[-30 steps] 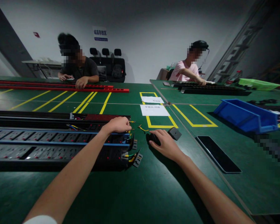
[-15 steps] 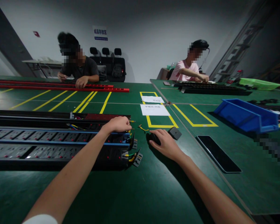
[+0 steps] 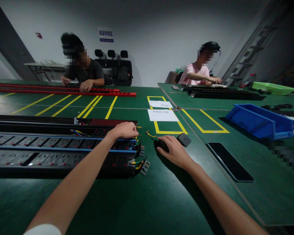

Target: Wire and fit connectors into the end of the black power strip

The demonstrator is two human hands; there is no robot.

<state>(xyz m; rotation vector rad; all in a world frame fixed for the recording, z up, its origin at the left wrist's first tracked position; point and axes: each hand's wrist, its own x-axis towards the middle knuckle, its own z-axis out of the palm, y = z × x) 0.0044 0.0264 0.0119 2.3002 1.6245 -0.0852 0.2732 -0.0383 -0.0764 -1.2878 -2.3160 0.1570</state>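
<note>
My left hand (image 3: 125, 130) is closed over the right end of the long black power strips; whatever its fingers hold is hidden. Below it lies a power strip with blue edges (image 3: 63, 150), and nearer to me another black power strip (image 3: 117, 164) with wires and a slotted end bracket (image 3: 145, 167) hanging off its end. My right hand (image 3: 173, 149) curls around a small black part (image 3: 163, 145) resting on the table. Beside that hand sits a black block-like piece (image 3: 184, 139). A short yellow wire (image 3: 150, 134) lies between my hands.
A phone (image 3: 229, 161) and a blue bin (image 3: 259, 122) are to the right. White paper labels (image 3: 163, 115) lie within yellow tape. Across the green table, one person works at red rails (image 3: 122, 94), another at black strips (image 3: 225, 94). A green tray (image 3: 271, 87) stands far right.
My hands and the things near them stay put. Only the hand of the person at the far right has moved slightly, over the black strips.
</note>
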